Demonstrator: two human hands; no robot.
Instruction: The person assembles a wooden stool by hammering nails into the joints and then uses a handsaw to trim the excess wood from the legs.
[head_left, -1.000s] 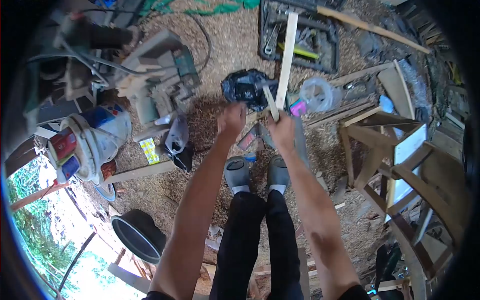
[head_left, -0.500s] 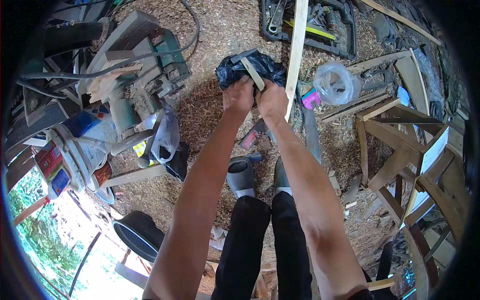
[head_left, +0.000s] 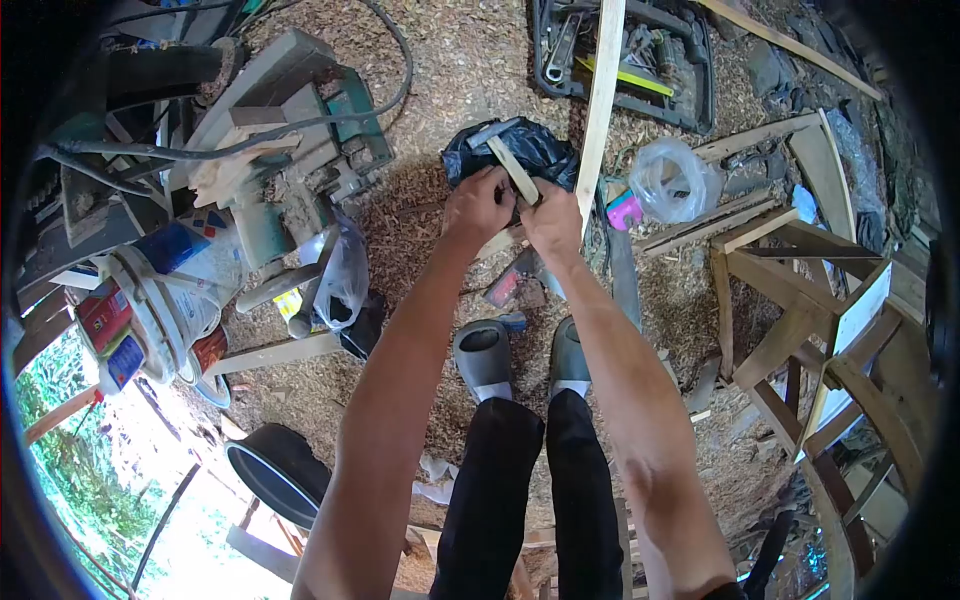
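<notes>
We hold our left hand (head_left: pixel 478 205) and right hand (head_left: pixel 552 218) close together, both pinched on a short wooden slat (head_left: pixel 513 170) that tilts up and to the left between them; the grip at its lower end likely keeps it steady while we work it. A long wooden strip (head_left: pixel 597 105) also rises from beside the right hand toward the far side, though we cannot tell whether that hand clamps it or it merely passes behind. Just beyond the hands lies a crumpled black plastic bag (head_left: pixel 540 148) on the sawdust floor (head_left: pixel 440 60). Farther off sits an open tool case (head_left: pixel 690 85), and to the right a clear plastic bag (head_left: pixel 672 178). A woodworking machine (head_left: pixel 290 150) crowds the left and a wooden frame (head_left: pixel 800 320) the right, leaving open room only around our shoes (head_left: pixel 520 352).
</notes>
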